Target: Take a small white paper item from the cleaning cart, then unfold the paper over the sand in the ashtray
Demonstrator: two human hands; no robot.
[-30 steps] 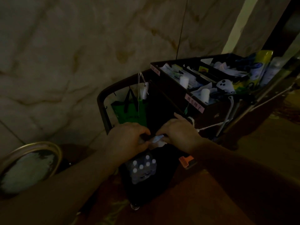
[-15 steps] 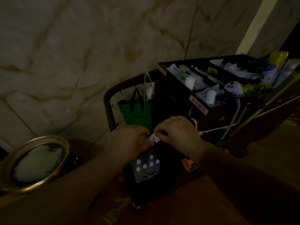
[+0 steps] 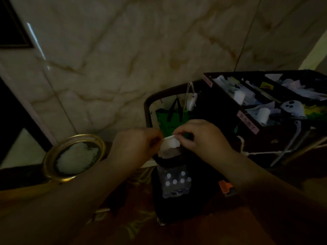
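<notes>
White bag (image 3: 169, 145): small, thin, crumpled, held up between both hands, directly above the pack of bottles (image 3: 176, 181) on the dark cart (image 3: 185, 200). Left hand (image 3: 131, 147) pinches its left edge with curled fingers; right hand (image 3: 203, 138) pinches the top rim at the right, fingers also curled. Both hands grip the same bag, neither is free. The rim runs roughly left-right between the two pinch points and the body hangs down from it, so the long axis looks vertical, toward the bottle caps. Both hands sit about equally close, the right slightly higher. Can't tell in this light whether the bag mouth is spread or bunched. Behind the bag, a green tote (image 3: 172, 121) hangs off the cart's handle bar (image 3: 146, 110). Right of the bag, the supply tray (image 3: 247, 121) holds paper items and white rolls. Far left of the bag, a brass-rimmed bin (image 3: 74, 157) stands on the floor against the marble wall (image 3: 141, 50).
</notes>
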